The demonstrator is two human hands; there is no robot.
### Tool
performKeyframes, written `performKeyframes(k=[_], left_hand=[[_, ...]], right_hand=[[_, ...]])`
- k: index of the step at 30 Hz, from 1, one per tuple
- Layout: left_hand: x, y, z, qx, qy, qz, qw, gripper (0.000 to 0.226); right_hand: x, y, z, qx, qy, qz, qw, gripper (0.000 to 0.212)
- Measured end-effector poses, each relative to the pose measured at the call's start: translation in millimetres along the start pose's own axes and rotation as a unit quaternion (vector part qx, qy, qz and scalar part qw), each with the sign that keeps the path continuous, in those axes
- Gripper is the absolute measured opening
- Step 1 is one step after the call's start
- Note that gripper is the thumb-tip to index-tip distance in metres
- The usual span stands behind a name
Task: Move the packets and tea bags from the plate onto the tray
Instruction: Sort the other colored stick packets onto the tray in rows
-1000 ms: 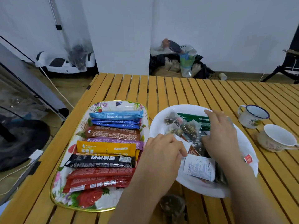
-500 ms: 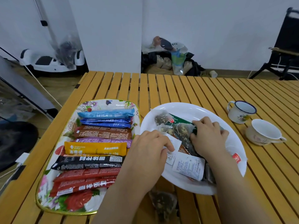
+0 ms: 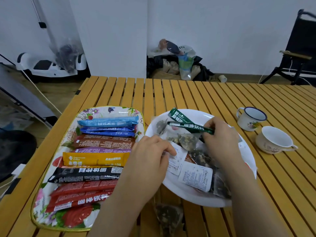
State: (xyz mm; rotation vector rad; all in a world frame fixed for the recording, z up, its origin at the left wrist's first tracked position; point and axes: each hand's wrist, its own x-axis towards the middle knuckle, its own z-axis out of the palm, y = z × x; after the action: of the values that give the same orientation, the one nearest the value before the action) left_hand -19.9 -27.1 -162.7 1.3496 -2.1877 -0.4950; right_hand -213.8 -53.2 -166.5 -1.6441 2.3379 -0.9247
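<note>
— Holding two green packets (image 3: 189, 126), is that your right hand (image 3: 220, 139)?

— Yes. Your right hand has its fingers and thumb pinched on their right ends, above the far half of the plate (image 3: 196, 199). Their long axes run roughly left to right, free ends pointing left toward the tray (image 3: 42, 194), the upper one tilting up and away from you.

— So which way does the carry go?

— Leftward. The tray lies just beside the plate on your left, and its packets already lie crosswise in a column, the blue packets (image 3: 107, 124) at the far end. Your green ones sit nearly parallel to those, so you likely need little turning, only a sweep across the plate's rim to the tray's far end.

— And your left hand (image 3: 150, 161)?

— It is nearer the tray, resting at the plate's left edge, fingers curled on a small white sachet (image 3: 176, 159). I cannot quite tell whether it pinches the sachet or just presses on it.

— What is left on the plate?

— Tea bags (image 3: 188, 142) and more white sachets, piled under and between your hands. One tea bag (image 3: 168, 216) lies on the surface in front of the plate, near your left forearm.
</note>
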Motion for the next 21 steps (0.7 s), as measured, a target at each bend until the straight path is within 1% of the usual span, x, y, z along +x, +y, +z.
performKeyframes(k=[4, 6, 9, 11, 13, 15, 18, 21], left_hand=[[2, -2, -1, -0.021, 0.018, -0.006, 1.000, 0.020], [2, -4, -2, -0.035, 0.027, -0.012, 0.999, 0.019], [1, -4, -4, -0.050, 0.043, -0.027, 0.997, 0.020], [2, -5, -5, -0.047, 0.053, -0.036, 0.997, 0.022], [1, -6, -6, -0.040, 0.055, -0.044, 0.997, 0.022], [1, -8, -6, -0.034, 0.050, -0.046, 0.997, 0.020], [1, -10, -6, -0.024, 0.044, -0.049, 0.998, 0.018], [1, -8, -5, -0.021, 0.043, -0.050, 0.998, 0.017]], right_hand=[[3, 0, -7, 0.100, -0.025, -0.002, 0.995, 0.018], [4, 0, -12, 0.124, -0.036, -0.024, 0.991, 0.016], [3, -4, -17, 0.068, -0.085, -0.057, 0.992, 0.019], [1, -5, -12, 0.015, -0.125, -0.051, 0.991, 0.024], [-2, -5, -6, -0.021, -0.149, -0.024, 0.988, 0.022], [-4, -4, -2, -0.030, -0.154, -0.001, 0.988, 0.017], [-3, -1, 3, -0.063, -0.147, -0.001, 0.987, 0.006], [-4, 1, 10, -0.085, -0.164, -0.006, 0.983, 0.005]])
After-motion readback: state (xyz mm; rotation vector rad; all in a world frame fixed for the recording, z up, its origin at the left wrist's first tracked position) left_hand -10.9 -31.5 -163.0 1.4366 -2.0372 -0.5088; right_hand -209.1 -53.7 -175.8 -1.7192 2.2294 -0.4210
